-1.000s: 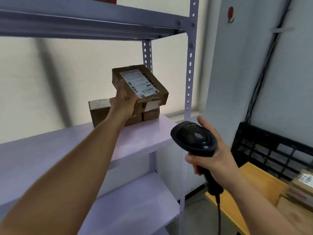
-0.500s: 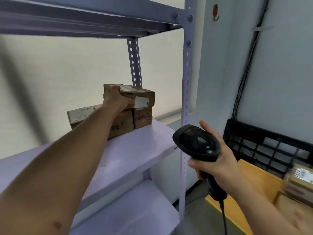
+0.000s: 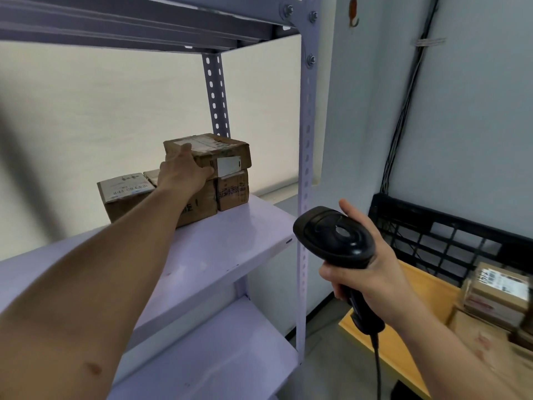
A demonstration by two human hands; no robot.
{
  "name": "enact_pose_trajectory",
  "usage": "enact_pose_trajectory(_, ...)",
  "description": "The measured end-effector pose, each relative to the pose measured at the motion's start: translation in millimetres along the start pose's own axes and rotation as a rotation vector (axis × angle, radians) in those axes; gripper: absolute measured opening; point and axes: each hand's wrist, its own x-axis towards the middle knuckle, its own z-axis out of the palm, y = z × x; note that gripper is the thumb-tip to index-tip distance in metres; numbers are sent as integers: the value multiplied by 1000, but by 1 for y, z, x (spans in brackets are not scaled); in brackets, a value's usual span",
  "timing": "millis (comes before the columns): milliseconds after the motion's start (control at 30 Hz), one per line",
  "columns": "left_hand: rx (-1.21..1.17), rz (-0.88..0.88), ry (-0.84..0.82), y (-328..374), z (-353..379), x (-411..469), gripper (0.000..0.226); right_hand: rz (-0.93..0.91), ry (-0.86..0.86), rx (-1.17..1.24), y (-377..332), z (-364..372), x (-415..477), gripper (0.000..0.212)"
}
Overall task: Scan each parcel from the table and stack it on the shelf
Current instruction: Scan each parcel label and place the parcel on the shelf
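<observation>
A brown cardboard parcel [image 3: 222, 155] with a white label lies flat on top of two other parcels [image 3: 184, 197] on the lilac shelf board [image 3: 230, 241]. My left hand [image 3: 183, 170] grips the top parcel's near left corner, thumb on its top face and fingers along its side. My right hand [image 3: 366, 269] holds a black barcode scanner [image 3: 334, 238] upright to the right of the shelf post, its cable hanging down.
The shelf's perforated front post [image 3: 305, 168] stands between my hands. A lower shelf board [image 3: 219, 356] sits below. At the right, a wooden table [image 3: 409, 307] carries more parcels [image 3: 496, 293] and a black plastic crate [image 3: 450, 235].
My left hand has brought the parcel from tilted in the air down flat onto the stacked parcels. My right hand with the scanner has stayed roughly in place.
</observation>
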Motion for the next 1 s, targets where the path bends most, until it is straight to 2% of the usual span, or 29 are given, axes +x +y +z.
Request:
enact_pose_trajectory(233, 28, 132, 168, 22, 0, -49, 76, -30, -34, -11, -5, -20, -21, 99)
enact_pose_trajectory(500, -40, 349, 249, 56, 40, -154, 70, -35, -62, 31, -8, -67, -73, 99)
enact_pose_trajectory(633, -145, 378, 174, 83, 80, -225, 69, -25, -58, 54, 0, -100, -107, 98)
enact_pose_trajectory(833, -266, 309, -75, 135, 160, -334, 67, 9, 24, 33, 18, -161, -167, 97)
enact_pose_trajectory(1000, -258, 310, -279, 178, 214, -393, 71, 67, 110, 24, 25, -218, -206, 100)
